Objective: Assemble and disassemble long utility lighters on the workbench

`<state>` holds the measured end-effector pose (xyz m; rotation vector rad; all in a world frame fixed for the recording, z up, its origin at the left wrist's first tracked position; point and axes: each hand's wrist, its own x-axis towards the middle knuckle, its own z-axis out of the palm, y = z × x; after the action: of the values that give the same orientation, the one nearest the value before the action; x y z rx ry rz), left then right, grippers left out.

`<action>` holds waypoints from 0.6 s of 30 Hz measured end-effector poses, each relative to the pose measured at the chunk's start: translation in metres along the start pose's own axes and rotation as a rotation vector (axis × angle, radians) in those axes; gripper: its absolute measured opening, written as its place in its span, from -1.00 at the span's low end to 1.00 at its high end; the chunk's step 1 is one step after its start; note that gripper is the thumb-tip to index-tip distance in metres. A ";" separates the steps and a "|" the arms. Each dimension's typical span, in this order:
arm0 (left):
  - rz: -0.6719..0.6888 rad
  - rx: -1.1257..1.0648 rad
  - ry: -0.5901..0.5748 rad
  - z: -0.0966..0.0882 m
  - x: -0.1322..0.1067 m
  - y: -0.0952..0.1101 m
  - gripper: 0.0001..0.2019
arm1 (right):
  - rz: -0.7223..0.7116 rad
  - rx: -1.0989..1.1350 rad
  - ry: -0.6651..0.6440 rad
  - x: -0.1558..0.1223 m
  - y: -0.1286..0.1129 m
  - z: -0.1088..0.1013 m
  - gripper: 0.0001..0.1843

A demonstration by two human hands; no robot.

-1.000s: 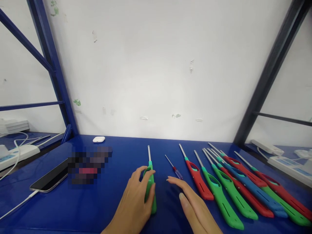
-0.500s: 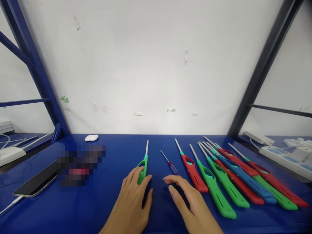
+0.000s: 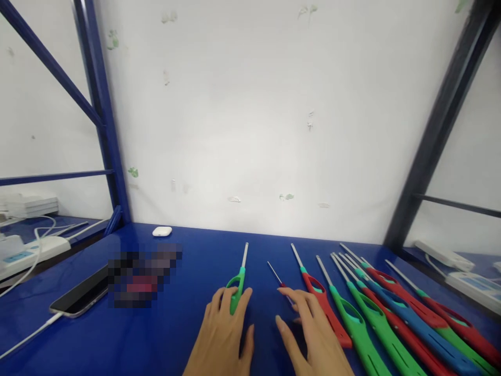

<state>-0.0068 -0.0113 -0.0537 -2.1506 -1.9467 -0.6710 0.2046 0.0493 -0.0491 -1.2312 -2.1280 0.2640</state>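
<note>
My left hand point(image 3: 223, 329) lies palm down over the handle of a green gas lighter point(image 3: 237, 296), its fingers spread loosely and its thumb apart. The lighter's silver tube points toward the wall; most of its handle is hidden under the hand. My right hand point(image 3: 313, 326) hovers over or touches a small screwdriver point(image 3: 276, 272), fingers apart and thumb held out to the left. Only the thin shaft and a bit of the red and purple handle show. Just right of that hand lies a red gas lighter point(image 3: 326, 308), partly covered by it.
Several more green, red and blue gas lighters point(image 3: 410, 318) lie side by side on the right of the blue table point(image 3: 188, 277). At left are a phone point(image 3: 80, 295) with a white cable, a blurred-out item point(image 3: 143, 277) and a white earbud case point(image 3: 162, 231). A wall point(image 3: 250, 130) stands behind.
My right hand has moved forward over the screwdriver's handle. My left hand stays on the green lighter, its fingers a little more spread. The camera view has shifted and tilted.
</note>
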 end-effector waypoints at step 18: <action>-0.098 -0.162 -0.420 -0.056 0.016 0.014 -0.20 | 0.037 -0.379 -0.388 0.055 -0.003 -0.018 -0.69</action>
<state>-0.0042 -0.0222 0.0057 -2.4691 -2.2851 -0.4286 0.1953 0.0907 -0.0101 -1.5345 -2.5751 0.1241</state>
